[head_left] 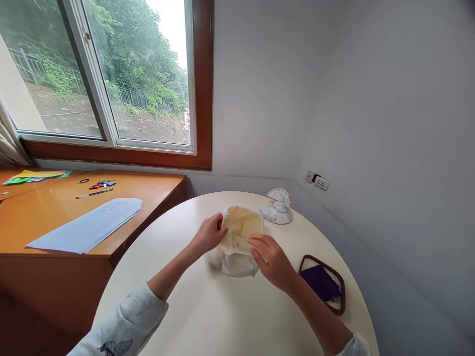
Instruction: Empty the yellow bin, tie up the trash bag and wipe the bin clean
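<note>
A thin, crumpled white bag rests on the round table, its wide mouth turned up and its inside pale yellow. Whether it is cloth or paper I cannot tell. My left hand is closed on the left side of its rim. On the right side, my right hand has its fingers and thumb at the bag's edge, holding it. Behind the bag, to the right, stands a white bundle gathered and knotted near its top.
The white round table stands by a grey wall. At its right lies a brown-rimmed tray with a purple cloth in it. On the wooden desk at left are papers, a pen and red-handled scissors.
</note>
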`<action>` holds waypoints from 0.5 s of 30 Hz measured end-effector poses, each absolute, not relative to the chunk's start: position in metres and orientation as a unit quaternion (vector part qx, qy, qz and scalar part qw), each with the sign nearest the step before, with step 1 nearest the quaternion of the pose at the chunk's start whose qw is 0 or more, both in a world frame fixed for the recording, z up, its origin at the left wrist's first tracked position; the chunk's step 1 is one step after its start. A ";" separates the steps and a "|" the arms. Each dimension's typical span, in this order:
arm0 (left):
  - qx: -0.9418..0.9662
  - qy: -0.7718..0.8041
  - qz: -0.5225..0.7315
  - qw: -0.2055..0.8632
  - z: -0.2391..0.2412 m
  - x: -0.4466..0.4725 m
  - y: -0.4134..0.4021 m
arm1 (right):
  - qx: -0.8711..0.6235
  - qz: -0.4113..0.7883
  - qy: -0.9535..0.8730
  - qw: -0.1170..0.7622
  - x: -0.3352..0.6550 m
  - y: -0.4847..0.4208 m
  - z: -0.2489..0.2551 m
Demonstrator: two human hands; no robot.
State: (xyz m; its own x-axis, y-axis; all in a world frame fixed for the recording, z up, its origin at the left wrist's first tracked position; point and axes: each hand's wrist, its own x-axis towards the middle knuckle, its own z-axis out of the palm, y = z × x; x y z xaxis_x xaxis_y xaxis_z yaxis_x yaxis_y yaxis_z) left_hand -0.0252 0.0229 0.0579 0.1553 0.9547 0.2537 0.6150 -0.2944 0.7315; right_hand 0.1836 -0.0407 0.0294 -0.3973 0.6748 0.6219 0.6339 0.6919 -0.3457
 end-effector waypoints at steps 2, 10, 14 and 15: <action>0.729 0.540 0.359 0.218 0.057 -0.025 0.018 | -0.423 0.059 -0.818 0.386 0.173 -0.037 0.040; 0.758 0.513 0.348 0.204 0.054 -0.023 0.004 | -0.547 0.146 -0.805 0.180 0.112 0.030 0.026; 0.758 0.511 0.348 0.206 0.056 -0.024 0.001 | -0.553 0.162 -0.799 0.172 0.096 0.057 0.006; 0.756 0.513 0.350 0.207 0.056 -0.024 0.001 | -0.553 0.165 -0.798 0.175 0.095 0.061 0.002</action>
State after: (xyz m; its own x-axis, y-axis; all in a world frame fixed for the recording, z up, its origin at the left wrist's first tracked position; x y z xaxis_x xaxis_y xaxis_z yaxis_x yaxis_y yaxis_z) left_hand -0.0240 0.0008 0.0559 0.2288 0.9202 0.3175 0.6310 -0.3886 0.6714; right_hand 0.0945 0.0614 0.0021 -0.3271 0.9401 0.0963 0.8247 0.3338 -0.4565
